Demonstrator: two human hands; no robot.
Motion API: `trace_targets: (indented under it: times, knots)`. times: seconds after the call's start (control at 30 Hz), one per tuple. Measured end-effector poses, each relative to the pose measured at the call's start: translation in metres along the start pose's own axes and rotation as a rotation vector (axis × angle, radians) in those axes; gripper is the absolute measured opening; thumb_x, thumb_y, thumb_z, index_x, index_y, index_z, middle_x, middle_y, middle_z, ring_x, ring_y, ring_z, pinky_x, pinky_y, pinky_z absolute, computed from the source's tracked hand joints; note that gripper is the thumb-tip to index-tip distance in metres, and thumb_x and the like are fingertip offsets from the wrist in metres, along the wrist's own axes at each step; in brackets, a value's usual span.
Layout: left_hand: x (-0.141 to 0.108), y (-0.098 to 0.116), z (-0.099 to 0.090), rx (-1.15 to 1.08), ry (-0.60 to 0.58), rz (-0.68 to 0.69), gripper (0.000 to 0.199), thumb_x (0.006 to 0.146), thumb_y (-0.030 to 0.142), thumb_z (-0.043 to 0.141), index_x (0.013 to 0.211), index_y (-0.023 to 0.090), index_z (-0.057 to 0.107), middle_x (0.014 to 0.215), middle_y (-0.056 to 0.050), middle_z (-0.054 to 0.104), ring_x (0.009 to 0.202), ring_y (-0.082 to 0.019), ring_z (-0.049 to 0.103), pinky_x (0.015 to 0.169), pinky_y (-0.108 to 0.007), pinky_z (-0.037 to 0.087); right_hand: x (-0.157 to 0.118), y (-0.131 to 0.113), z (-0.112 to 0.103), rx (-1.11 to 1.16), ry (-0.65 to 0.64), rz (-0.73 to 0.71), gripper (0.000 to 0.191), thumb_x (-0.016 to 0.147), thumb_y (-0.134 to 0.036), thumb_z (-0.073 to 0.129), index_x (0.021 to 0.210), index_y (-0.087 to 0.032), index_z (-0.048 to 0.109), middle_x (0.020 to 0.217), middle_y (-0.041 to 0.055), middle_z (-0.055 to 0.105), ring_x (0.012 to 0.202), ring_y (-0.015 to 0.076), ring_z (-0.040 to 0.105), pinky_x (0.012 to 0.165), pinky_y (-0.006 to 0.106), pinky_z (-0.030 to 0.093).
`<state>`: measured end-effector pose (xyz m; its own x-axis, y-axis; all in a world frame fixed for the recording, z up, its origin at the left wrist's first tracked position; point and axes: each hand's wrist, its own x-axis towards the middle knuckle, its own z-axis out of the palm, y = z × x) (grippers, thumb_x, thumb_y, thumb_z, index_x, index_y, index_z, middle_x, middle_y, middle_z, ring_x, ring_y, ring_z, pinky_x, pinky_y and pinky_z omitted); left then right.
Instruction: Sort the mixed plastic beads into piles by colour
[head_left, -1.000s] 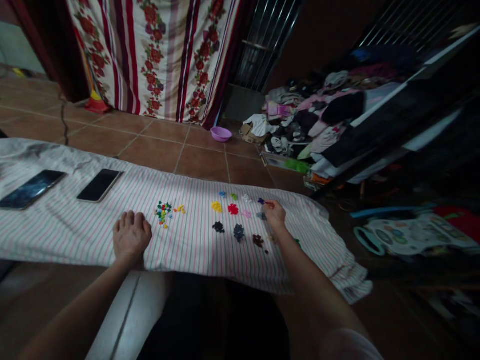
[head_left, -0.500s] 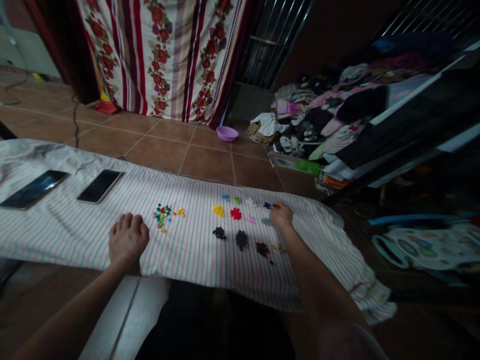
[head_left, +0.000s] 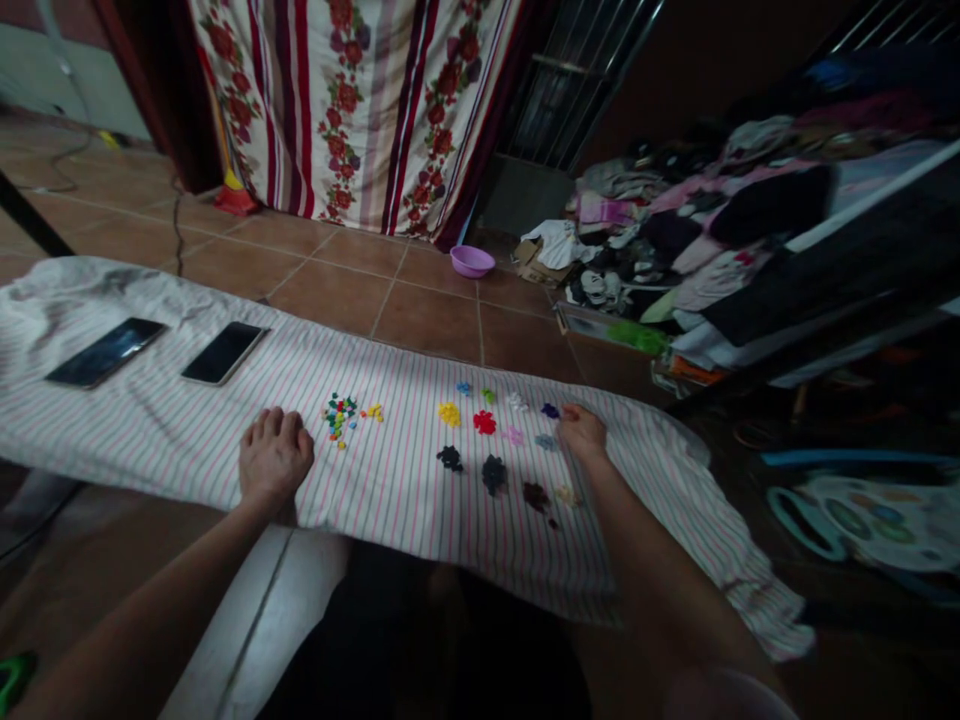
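Note:
My left hand (head_left: pixel 276 455) lies palm down on the striped cloth (head_left: pixel 390 480), fingers stretched out, just left of a loose pile of small mixed-colour pieces (head_left: pixel 341 415). The fingers of my right hand (head_left: pixel 585 432) are drawn together beside a small dark purple pile (head_left: pixel 550 411); whether they pinch a piece is too small to make out. Around that hand lie piles sorted by colour: grey-blue pieces (head_left: pixel 546 442), white pieces (head_left: pixel 517 402), pink pieces (head_left: pixel 513 435), red pieces (head_left: pixel 484 423), yellow pieces (head_left: pixel 449 414), black pieces (head_left: pixel 450 458), dark grey pieces (head_left: pixel 493 474), brown pieces (head_left: pixel 535 496) and beige pieces (head_left: pixel 568 495).
Two dark-screened devices, a larger one (head_left: pixel 106 353) and a phone (head_left: pixel 225 353), lie on the cloth at the left. Beyond the table, a purple basin (head_left: pixel 472 262) stands on the tiled floor. Heaped clothes (head_left: pixel 675 220) fill the right background.
The view has shifted, so everything sits a little further right. My right fingertips have drawn slightly back from the dark purple pile. My left hand stays resting on the cloth.

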<state>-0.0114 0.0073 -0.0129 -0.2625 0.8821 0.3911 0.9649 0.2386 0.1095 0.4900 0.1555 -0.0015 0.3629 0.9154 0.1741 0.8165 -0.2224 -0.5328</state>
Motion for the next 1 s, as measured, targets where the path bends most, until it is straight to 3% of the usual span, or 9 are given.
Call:
trace_targets:
  times: [0.13, 0.33, 0.5, 0.7, 0.83, 1.0]
  knots:
    - [0.000, -0.001, 0.001, -0.015, 0.002, -0.005, 0.035, 0.086, 0.031, 0.036, 0.108, 0.015, 0.059, 0.123, -0.016, 0.055, 0.122, -0.032, 0.044, 0.098, -0.043, 0.034, -0.004, -0.022, -0.004, -0.079, -0.002, -0.001, 0.033, 0.073, -0.016, 0.045, 0.096, -0.016, 0.068, 0.090, 0.0072, 0.069, 0.089, 0.0218, 0.063, 0.090, 0.040, 0.047]
    - [-0.002, -0.002, 0.003, -0.054, 0.018, -0.018, 0.036, 0.086, 0.031, 0.037, 0.110, 0.015, 0.059, 0.125, -0.017, 0.055, 0.124, -0.032, 0.043, 0.099, -0.045, 0.032, -0.022, -0.083, 0.005, -0.085, -0.079, -0.176, 0.033, 0.077, -0.017, 0.044, 0.096, -0.016, 0.070, 0.100, 0.0080, 0.070, 0.097, 0.0208, 0.063, 0.091, 0.031, 0.045]
    - [-0.002, -0.003, 0.004, -0.098, 0.013, -0.032, 0.035, 0.084, 0.030, 0.039, 0.109, 0.015, 0.060, 0.126, -0.017, 0.055, 0.126, -0.032, 0.042, 0.101, -0.047, 0.030, -0.049, -0.139, 0.035, 0.009, -0.150, -0.336, 0.032, 0.078, -0.015, 0.045, 0.097, -0.020, 0.070, 0.103, 0.0051, 0.070, 0.097, 0.0180, 0.063, 0.091, 0.030, 0.045]
    - [-0.002, -0.003, 0.001, -0.117, 0.010, -0.031, 0.034, 0.085, 0.030, 0.037, 0.106, 0.014, 0.060, 0.125, -0.018, 0.055, 0.126, -0.031, 0.042, 0.102, -0.046, 0.030, -0.093, -0.199, 0.080, 0.117, -0.304, -0.625, 0.029, 0.079, -0.011, 0.047, 0.093, -0.020, 0.071, 0.096, 0.0051, 0.070, 0.090, 0.0172, 0.063, 0.086, 0.030, 0.047]
    - [-0.001, -0.004, 0.000, -0.154, 0.003, -0.037, 0.033, 0.086, 0.030, 0.037, 0.103, 0.014, 0.060, 0.125, -0.018, 0.055, 0.126, -0.032, 0.042, 0.102, -0.046, 0.030, -0.119, -0.228, 0.104, 0.155, -0.405, -0.771, 0.027, 0.082, -0.012, 0.047, 0.095, -0.018, 0.070, 0.097, 0.0061, 0.069, 0.090, 0.0165, 0.061, 0.085, 0.029, 0.046]
    - [-0.001, -0.004, 0.001, -0.182, 0.014, -0.051, 0.034, 0.084, 0.028, 0.039, 0.107, 0.013, 0.060, 0.127, -0.019, 0.055, 0.127, -0.033, 0.041, 0.103, -0.048, 0.029, -0.136, -0.254, 0.125, 0.134, -0.455, -0.830, 0.025, 0.084, -0.012, 0.049, 0.093, -0.018, 0.071, 0.095, 0.0057, 0.068, 0.090, 0.0158, 0.060, 0.086, 0.028, 0.044]
